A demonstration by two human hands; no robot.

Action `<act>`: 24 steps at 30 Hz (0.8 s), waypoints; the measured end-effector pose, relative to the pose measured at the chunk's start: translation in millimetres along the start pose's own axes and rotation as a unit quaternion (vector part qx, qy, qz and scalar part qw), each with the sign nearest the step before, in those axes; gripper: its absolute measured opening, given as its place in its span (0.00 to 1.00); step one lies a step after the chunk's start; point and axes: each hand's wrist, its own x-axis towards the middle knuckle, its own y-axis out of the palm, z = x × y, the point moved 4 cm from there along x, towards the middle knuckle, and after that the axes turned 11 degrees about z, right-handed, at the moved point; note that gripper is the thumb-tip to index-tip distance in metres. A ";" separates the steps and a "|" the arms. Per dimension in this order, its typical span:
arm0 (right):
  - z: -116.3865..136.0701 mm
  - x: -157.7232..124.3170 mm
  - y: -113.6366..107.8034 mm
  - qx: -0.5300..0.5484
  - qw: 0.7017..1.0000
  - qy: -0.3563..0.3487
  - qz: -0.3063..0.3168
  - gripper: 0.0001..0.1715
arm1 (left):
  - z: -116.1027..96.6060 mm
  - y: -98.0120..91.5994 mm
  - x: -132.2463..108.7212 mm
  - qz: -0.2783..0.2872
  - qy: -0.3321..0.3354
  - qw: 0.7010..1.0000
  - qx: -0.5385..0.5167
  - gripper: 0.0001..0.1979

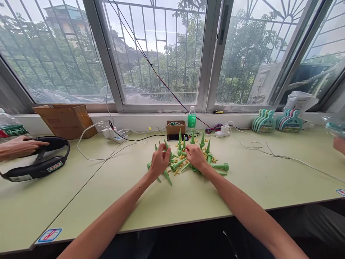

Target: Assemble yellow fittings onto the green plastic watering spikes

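Observation:
In the head view, my left hand (pixel 160 159) is closed with its thumb and fingers on a green plastic spike (pixel 166 145), whose pointed tip rises above the fingers. My right hand (pixel 196 155) is over the pile, fingers curled together; what they grip, if anything, is hidden. Around both hands lie several hollow green cone spikes, one of them a lying spike (pixel 167 177) close to my left wrist. Others stand upright behind, such as a tall spike (pixel 179 137). Small yellow plastic pieces (pixel 176 172) are scattered among them.
Behind the pile are a small cardboard box (pixel 175 127), a phone (pixel 177 137) and a green-labelled bottle (pixel 192 119). White cables (pixel 285 160) cross the table (pixel 269 187). At left, another person's hand (pixel 24 146) touches a black headset (pixel 37 169); another hand (pixel 339 144) is far right.

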 end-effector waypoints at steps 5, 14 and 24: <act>-12.5 5.5 11.8 -0.047 0.994 0.018 0.094 0.07 | 1.2 3.9 -2.7 0.013 0.000 1.000 0.005 0.08; -22.1 8.8 15.2 -0.028 0.989 0.025 0.142 0.08 | -3.0 10.6 -5.2 0.037 0.030 0.999 0.009 0.07; -21.4 14.4 15.5 -0.038 0.993 -0.006 0.108 0.10 | -4.8 2.0 -4.5 -0.033 0.008 0.999 0.042 0.07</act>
